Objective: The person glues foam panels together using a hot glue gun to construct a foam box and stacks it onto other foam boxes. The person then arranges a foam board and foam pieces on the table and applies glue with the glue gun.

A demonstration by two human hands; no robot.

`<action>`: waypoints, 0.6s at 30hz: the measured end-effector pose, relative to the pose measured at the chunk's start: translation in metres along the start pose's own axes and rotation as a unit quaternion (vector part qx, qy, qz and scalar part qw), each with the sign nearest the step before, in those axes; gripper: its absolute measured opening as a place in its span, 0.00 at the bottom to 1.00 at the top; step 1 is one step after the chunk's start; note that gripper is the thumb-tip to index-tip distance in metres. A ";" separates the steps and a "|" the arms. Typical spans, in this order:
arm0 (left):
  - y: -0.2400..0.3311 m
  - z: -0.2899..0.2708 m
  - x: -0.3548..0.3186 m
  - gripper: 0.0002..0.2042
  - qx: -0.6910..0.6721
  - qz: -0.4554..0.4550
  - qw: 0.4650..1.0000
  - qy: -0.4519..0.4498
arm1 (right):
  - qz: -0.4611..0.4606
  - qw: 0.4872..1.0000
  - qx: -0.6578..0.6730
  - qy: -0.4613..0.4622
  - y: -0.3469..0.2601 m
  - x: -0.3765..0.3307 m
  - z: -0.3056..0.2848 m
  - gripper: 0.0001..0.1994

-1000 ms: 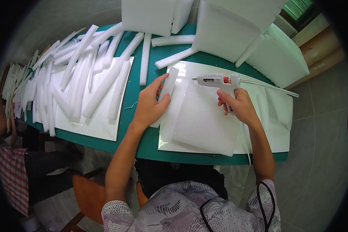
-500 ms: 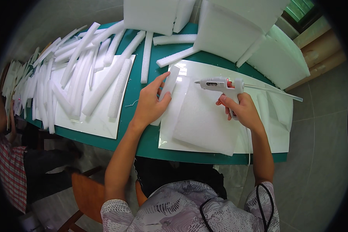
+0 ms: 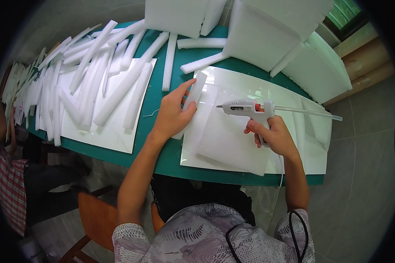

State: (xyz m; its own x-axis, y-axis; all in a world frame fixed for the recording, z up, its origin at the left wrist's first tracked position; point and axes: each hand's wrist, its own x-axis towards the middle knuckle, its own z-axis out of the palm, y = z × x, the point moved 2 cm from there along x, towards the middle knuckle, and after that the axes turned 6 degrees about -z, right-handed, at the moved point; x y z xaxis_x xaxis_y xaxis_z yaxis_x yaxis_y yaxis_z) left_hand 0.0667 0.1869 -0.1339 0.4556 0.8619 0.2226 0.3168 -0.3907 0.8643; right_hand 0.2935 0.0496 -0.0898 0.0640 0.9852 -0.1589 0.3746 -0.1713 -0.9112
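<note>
My left hand (image 3: 173, 111) is closed around a short white foam strip (image 3: 197, 90), which slants along the left edge of a glossy white board. A white glue gun (image 3: 245, 107) is gripped in my right hand (image 3: 272, 133); its nozzle points left, toward the strip. From its back end a long clear glue stick (image 3: 309, 111) sticks out to the right. Below the gun lies a white foam sheet (image 3: 232, 147), set at an angle on the white board (image 3: 188, 151). Nozzle and strip stay apart.
Several foam strips (image 3: 90, 83) are heaped over another white board (image 3: 118, 140) on the left of the green table (image 3: 162, 153). Large foam blocks (image 3: 265, 37) stand along the far edge. At far left sits another person in a checked shirt (image 3: 11, 184); a wooden chair (image 3: 96, 217) stands nearby.
My right hand has lowered the glue gun toward me and slightly left. The left hand keeps its hold on the foam strip, and the view has shifted a little.
</note>
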 end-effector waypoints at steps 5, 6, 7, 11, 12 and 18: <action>0.005 -0.002 0.000 0.26 0.005 -0.011 1.000 -0.011 | 0.010 1.000 0.012 0.003 0.002 -0.001 0.001 0.17; 0.005 -0.002 0.000 0.26 0.007 -0.011 1.000 -0.009 | 0.012 1.000 0.014 0.009 0.001 -0.001 0.002 0.17; 0.004 -0.002 0.000 0.26 0.007 -0.011 1.000 -0.009 | 0.014 1.000 0.015 0.015 0.000 -0.001 0.003 0.18; 0.003 -0.002 0.000 0.26 0.006 -0.011 1.000 -0.010 | 0.022 1.000 0.012 0.011 0.001 -0.001 0.002 0.18; 0.003 -0.002 0.000 0.26 0.005 -0.009 1.000 -0.010 | 0.026 1.000 0.006 0.008 0.001 -0.002 0.001 0.18; 0.003 -0.002 0.000 0.26 0.007 -0.005 1.000 -0.010 | 0.016 1.000 0.017 0.002 0.005 -0.006 0.002 0.16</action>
State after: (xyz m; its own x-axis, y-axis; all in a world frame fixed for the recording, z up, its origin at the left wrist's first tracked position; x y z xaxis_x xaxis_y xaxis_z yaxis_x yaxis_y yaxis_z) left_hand 0.0664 0.1866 -0.1304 0.4694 0.8588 0.2053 0.3324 -0.3873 0.8599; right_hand 0.2934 0.0434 -0.0937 0.0790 0.9793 -0.1865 0.3408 -0.2023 -0.9181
